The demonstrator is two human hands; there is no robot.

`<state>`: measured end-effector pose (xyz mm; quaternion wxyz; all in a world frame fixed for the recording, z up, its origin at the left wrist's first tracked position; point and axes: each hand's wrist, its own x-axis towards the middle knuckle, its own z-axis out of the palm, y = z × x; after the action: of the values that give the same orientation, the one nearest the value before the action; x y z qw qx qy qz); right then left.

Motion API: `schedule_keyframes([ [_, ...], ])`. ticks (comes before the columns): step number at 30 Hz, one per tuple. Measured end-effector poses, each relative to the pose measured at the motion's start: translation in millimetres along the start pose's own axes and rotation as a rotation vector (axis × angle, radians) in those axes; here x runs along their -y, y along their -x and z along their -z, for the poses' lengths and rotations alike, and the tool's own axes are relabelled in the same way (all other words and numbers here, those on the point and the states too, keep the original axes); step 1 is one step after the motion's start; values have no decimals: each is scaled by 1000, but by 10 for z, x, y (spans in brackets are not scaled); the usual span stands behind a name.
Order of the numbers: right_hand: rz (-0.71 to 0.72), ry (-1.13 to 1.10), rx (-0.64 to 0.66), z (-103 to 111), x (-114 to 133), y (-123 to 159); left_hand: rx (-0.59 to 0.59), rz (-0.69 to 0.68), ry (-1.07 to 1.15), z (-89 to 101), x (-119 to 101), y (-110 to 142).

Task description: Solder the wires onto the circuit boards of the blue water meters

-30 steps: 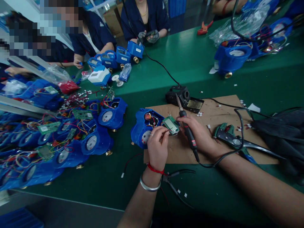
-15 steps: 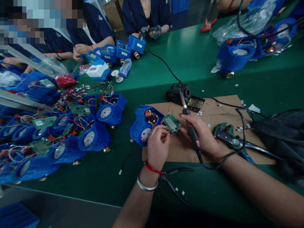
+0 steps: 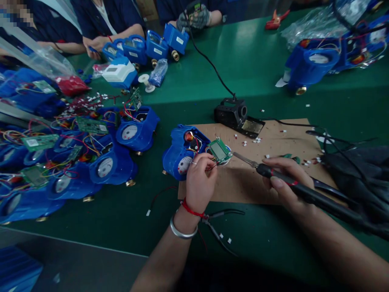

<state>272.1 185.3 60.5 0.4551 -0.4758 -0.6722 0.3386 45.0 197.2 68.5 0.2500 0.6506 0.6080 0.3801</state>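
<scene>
My left hand (image 3: pixel 200 178) is closed in a pinch at the lower left edge of a green circuit board (image 3: pixel 219 151) with a small grey display. A thin dark wire shows at its fingertips. Wires link the board to an open blue water meter (image 3: pixel 182 152) just left of it, with a round dial and a brass fitting. In my right hand (image 3: pixel 288 180) is a soldering iron (image 3: pixel 275 174), its tip pointing left, close to the board's right edge. Whether the tip touches the board I cannot tell.
Beneath the work lies brown cardboard (image 3: pixel 252 182); behind it stands a black soldering iron stand (image 3: pixel 229 112). Pliers (image 3: pixel 225 213) lie near the front. Several wired blue meters (image 3: pixel 112 162) crowd the left. A dark cloth (image 3: pixel 358 170) lies right. Co-workers sit across the table.
My right hand has swung the soldering iron down from pointing up to pointing left, its tip now near the board. The left hand keeps its pinch at the board. The view has shifted slightly.
</scene>
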Motion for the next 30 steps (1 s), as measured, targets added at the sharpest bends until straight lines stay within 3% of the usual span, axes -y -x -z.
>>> schedule_keyframes([
  [5,-65,-144,140,-39,17,-42,7,-2,-14,-3,-3,-3],
  [11,-78,-105,236,-35,-24,-41,5,-1,-16,-4,-6,-6],
  [30,-81,-148,237,-63,-34,-64,1,-13,-21,-18,2,-3],
])
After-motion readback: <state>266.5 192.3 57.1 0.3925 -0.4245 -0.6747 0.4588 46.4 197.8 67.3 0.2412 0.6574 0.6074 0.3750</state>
